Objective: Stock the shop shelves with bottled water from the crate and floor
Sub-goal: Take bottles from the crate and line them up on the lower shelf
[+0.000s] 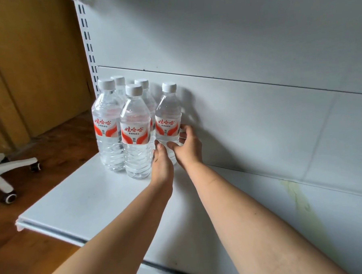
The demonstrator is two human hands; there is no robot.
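Observation:
Several clear water bottles with white caps and red-and-white labels stand upright at the back left of a white shelf [85, 200]. The rightmost bottle [168, 116] stands against the back panel, a little apart from the cluster [121, 127]. My right hand [187, 147] grips its lower body from the right, fingers curled behind it. My left hand [161, 165] holds the same bottle low on its left side, thumb against the front. Both forearms reach in from the bottom of the view.
The white back panel [258, 111] rises behind the shelf, with a slotted upright [88, 43] at its left. A yellowish stain [298, 197] marks the shelf's right part. Left of the shelf, a white office chair base [6, 173] stands on wooden floor before a wooden door [37, 60].

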